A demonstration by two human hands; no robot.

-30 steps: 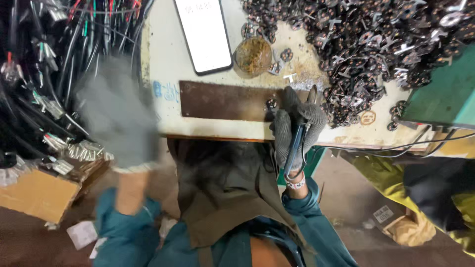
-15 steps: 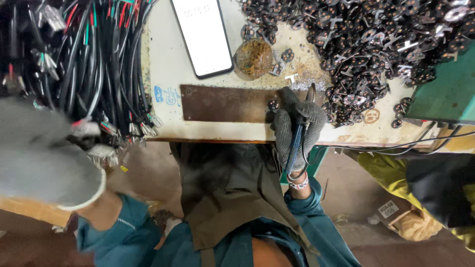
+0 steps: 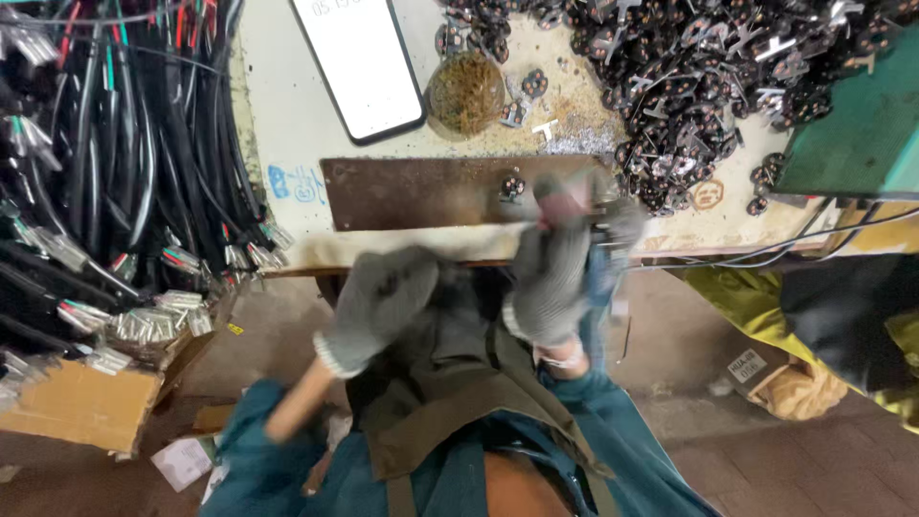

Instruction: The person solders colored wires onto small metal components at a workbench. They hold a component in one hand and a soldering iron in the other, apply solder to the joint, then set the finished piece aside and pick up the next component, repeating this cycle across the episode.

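Note:
My right hand (image 3: 553, 273), in a grey knit glove, is blurred at the table's front edge. It is closed around a tool with blue handles (image 3: 597, 280). My gloved left hand (image 3: 381, 299) sits just left of it, below the table edge, fingers curled; I cannot make out anything in it. Just beyond both hands lies a rusty metal plate (image 3: 421, 191) with one small black plug insert (image 3: 512, 185) on it.
A bundle of black cables with metal-tipped ends (image 3: 105, 182) hangs at the left over a cardboard box (image 3: 72, 407). A phone (image 3: 359, 62), a round brown lump (image 3: 466, 91) and a heap of black plug inserts (image 3: 708, 67) lie on the table; a green machine (image 3: 862, 134) is at right.
My left hand has swung from the cables at the far left to the middle, beside my right hand. My right hand has shifted slightly and is now blurred.

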